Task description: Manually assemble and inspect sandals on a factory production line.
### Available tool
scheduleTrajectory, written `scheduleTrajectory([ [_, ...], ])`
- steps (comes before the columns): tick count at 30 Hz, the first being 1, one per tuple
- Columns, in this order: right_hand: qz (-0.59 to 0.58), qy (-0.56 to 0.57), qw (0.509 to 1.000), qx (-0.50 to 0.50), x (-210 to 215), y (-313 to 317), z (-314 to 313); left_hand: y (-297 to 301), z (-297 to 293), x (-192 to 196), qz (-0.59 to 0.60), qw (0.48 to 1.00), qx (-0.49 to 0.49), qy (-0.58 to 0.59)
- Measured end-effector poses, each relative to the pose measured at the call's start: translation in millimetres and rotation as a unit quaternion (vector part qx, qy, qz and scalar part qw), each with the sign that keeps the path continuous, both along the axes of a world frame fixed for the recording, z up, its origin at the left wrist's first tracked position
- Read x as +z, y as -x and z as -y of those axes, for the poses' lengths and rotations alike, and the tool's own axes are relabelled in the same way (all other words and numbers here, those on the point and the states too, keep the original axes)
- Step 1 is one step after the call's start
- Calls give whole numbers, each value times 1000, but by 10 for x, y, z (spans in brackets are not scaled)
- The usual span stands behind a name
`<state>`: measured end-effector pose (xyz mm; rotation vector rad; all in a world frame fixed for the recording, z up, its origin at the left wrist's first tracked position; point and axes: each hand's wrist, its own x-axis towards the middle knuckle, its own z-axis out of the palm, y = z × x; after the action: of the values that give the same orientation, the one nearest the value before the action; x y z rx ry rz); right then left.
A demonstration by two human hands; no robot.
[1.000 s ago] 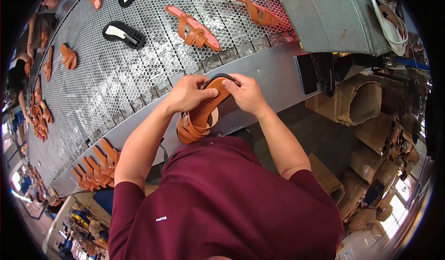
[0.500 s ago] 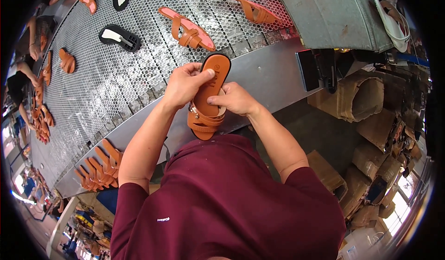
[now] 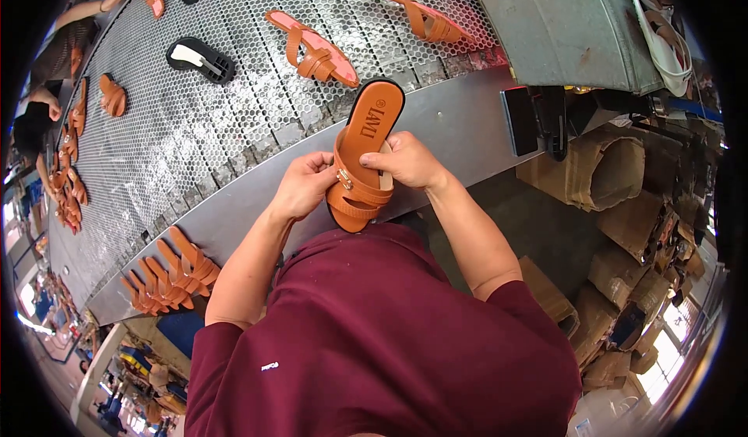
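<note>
The tan sandal [image 3: 352, 150] slants lengthwise — heel away and slightly rightward.

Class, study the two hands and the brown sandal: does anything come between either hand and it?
Nothing visible does. The left hand touches the brown sandal at its strap, beside the metal ornament; the right hand grips the opposite side, thumb on the insole.

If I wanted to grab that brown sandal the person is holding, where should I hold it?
Probably by the heel end of the brown sandal, pinched thumb on top, coming from the side of the mesh belt. That end is flat, strap-free and points away from the maroon shirt; the right hand and left hand are nearer the straps.
</note>
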<state>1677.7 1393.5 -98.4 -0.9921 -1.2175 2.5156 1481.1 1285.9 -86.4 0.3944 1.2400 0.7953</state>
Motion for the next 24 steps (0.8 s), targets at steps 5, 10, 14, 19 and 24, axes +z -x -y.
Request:
scheduleTrajectory([
  [5,-8,-10,1000,-4,-4,-23,-23,-94,35,-42,-36,998,46,-10],
  [10,6,32,999,-32,-81,-9,-90,-108,13,-29,110,984,139,-29],
  [14,14,38,998,-38,-172,5,-234,-232,208,107,200,965,164,-35],
  [19,41,55,995,-78,-197,137,-278,-243,198,33,89,991,102,16],
  [24,26,12,997,-71,-167,-49,77,-305,107,130,103,966,236,28],
])
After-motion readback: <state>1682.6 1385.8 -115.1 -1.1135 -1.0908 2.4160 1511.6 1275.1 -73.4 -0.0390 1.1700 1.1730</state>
